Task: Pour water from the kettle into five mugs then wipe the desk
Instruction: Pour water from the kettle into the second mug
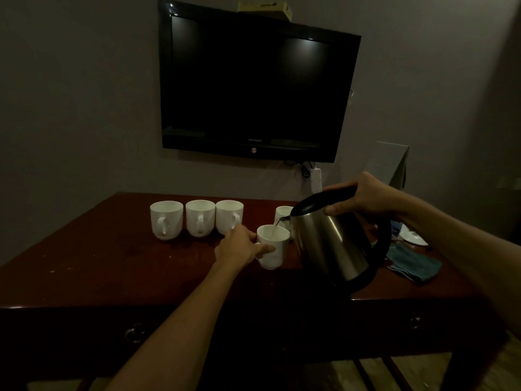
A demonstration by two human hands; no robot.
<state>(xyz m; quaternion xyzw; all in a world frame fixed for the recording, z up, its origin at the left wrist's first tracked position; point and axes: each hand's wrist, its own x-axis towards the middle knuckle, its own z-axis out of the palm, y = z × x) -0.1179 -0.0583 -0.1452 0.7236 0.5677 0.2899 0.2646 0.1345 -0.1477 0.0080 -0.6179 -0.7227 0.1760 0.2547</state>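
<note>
Left hand (239, 248) steadying mug (273, 246), kettle (332, 238) pouring

Left hand (239, 248): bare, no rings noted | right hand (363, 198): bare | forearms: uncovered, no sleeves, watch or bands observed within view

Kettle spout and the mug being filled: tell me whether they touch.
Apart. The head view shows the kettle spout above the mug rim, a thin stream of water crossing the gap.

Brushed steel kettle (329, 244) gleaming, black plastic lid; glossy white ceramic mugs (199, 218); polished red-brown wooden desk (112, 266); teal cloth (413, 263).
</note>
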